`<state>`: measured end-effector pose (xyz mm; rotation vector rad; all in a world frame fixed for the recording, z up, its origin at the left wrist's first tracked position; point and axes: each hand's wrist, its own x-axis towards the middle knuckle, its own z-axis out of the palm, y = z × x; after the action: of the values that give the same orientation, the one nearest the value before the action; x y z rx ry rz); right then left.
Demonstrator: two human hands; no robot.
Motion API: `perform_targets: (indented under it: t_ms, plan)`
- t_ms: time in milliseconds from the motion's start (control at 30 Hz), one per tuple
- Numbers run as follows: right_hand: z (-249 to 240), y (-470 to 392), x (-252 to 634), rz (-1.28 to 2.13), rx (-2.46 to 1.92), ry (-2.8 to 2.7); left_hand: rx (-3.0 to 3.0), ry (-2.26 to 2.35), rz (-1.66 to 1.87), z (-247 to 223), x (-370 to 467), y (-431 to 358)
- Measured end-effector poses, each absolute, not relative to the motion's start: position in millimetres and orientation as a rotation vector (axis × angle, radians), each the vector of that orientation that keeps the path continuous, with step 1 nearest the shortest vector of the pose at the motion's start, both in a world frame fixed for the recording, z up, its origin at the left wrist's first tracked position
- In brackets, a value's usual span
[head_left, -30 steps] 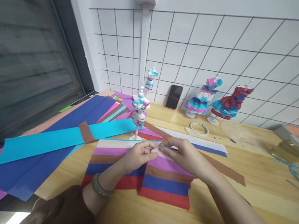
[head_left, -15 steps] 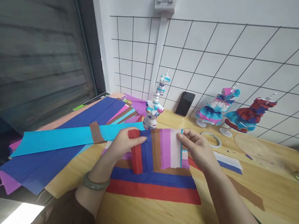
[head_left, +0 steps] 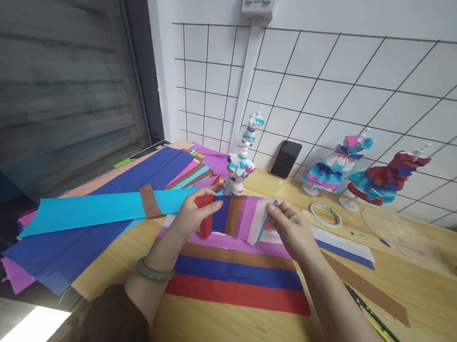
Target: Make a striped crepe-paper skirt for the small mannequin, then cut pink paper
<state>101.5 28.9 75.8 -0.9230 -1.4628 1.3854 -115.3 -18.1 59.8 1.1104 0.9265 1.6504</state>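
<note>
A small striped piece of crepe paper [head_left: 234,216], in red, blue, brown, purple, pink and white with a turquoise edge, is held up between my two hands. My left hand [head_left: 198,209] pinches its red and blue end. My right hand [head_left: 289,224] pinches the turquoise edge at the other end. Below it, a larger striped crepe paper sheet [head_left: 237,293] lies flat on the table, its upper part partly covered by the held piece and my hands. Just behind the held piece stands a small white mannequin [head_left: 236,175] with coloured scraps on it.
Crepe paper sheets [head_left: 93,206] are piled at the left. A utility knife [head_left: 390,335] and a brown strip [head_left: 372,291] lie right of my arm. Behind are a tape roll [head_left: 326,215], a phone [head_left: 286,159], another mannequin [head_left: 253,126] and two dressed mannequins [head_left: 330,162], [head_left: 392,175].
Both hands still pinch the striped paper, which has tilted and looks shorter in height. My right hand has come slightly left. The view has shifted, and the knife shows more fully.
</note>
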Motion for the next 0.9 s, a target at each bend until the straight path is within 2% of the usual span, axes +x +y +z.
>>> perform_targets:
  t_ms: [267, 600, 900]
  plan:
    - [74, 31, 92, 1.493, -0.884, -1.385, 0.863, 0.853, 1.615, 60, -108, -13]
    - [72, 42, 67, 1.581, -0.77, -1.242, 0.849, 0.851, 1.713, 56, -108, -9]
    - [67, 45, 50, 1.626, -0.668, -1.255, 0.814, 0.752, 1.618, 52, -109, -8]
